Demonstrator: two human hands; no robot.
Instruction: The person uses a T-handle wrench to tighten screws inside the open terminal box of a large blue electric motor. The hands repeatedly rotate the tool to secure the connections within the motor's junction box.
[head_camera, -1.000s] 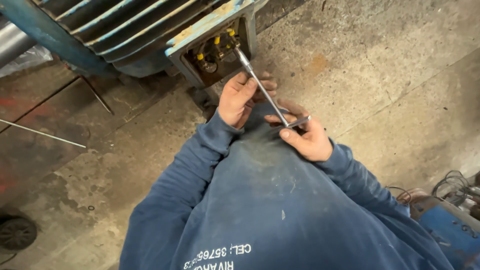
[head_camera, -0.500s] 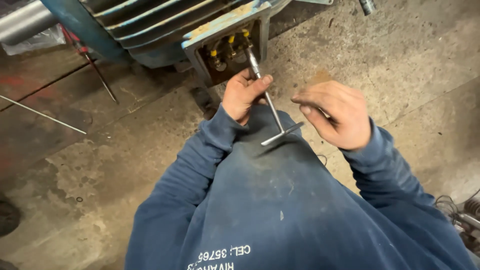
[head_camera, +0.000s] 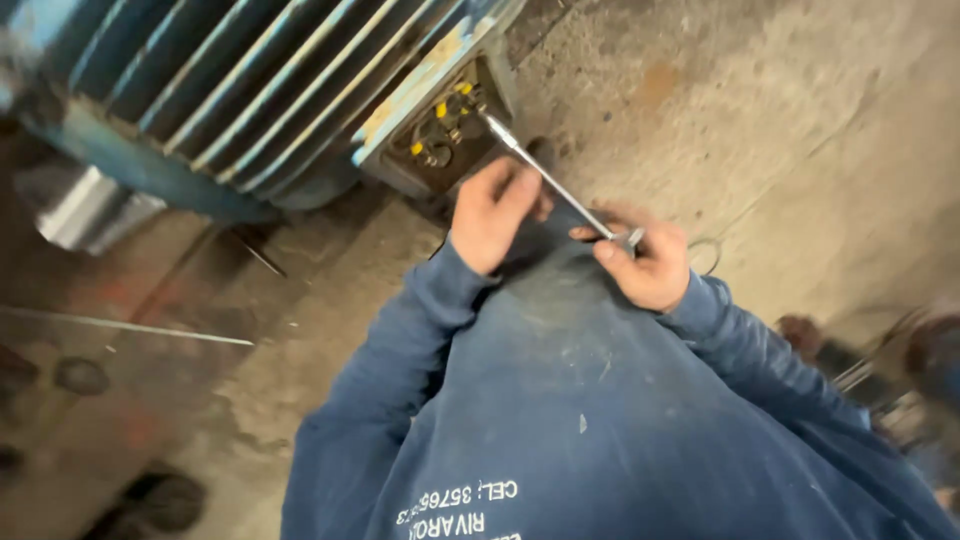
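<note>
A metal T-handle wrench (head_camera: 556, 186) runs from my hands up into the open terminal box (head_camera: 432, 150) of a large blue ribbed motor (head_camera: 230, 90). Its tip sits among terminals with yellow-capped wires (head_camera: 441, 108). My left hand (head_camera: 492, 212) is closed around the middle of the shaft, just below the box. Fingers of my right hand (head_camera: 652, 266) pinch the crossbar at the wrench's near end. Both blue sweatshirt sleeves fill the lower part of the view.
The motor stands on a stained concrete floor (head_camera: 800, 120). A thin metal rod (head_camera: 130, 326) lies on the floor at the left, beside a shiny cylinder (head_camera: 85, 210). Blurred cables and equipment (head_camera: 900, 390) sit at the right edge.
My right hand, which was off the crossbar half a second ago, has come back and taken hold of it. My left hand stays on the shaft. The view has shifted.
</note>
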